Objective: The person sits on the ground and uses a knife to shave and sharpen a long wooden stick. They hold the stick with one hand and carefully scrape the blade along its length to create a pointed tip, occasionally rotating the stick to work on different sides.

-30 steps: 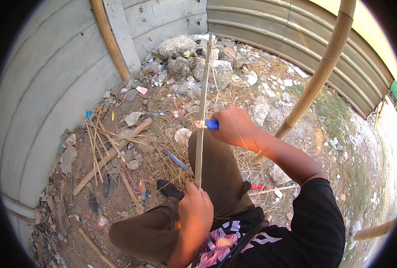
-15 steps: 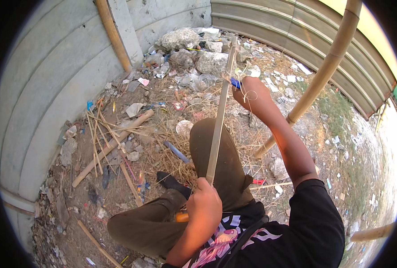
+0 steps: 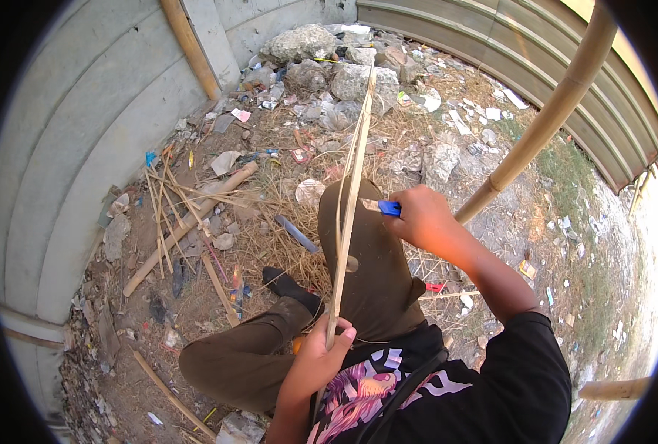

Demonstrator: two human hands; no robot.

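A long bamboo strip (image 3: 353, 200) rises from my lap across the bent knee, its narrow tip pointing away toward the rocks. My left hand (image 3: 316, 364) is closed around its near end, thumb laid over it. Along the strip's left side a thin sliver (image 3: 338, 211) stands partly apart from it. In my right hand (image 3: 425, 216) I grip a blue-handled cutter knife (image 3: 389, 208). Its blade points left toward the strip, just right of it above the knee; whether it touches cannot be made out.
Split bamboo sticks (image 3: 162, 222) lie over a bamboo pole (image 3: 188, 228) at left. A grey flat blade-like piece (image 3: 297, 233) rests near my foot. A slanting bamboo post (image 3: 543, 122) stands at right. Rocks (image 3: 299, 44) and litter lie before the concrete wall (image 3: 85, 148).
My right hand has come down toward me with the knife from near the strip's far end. My left hand has turned and lowered slightly. The loose sliver now shows along the strip.
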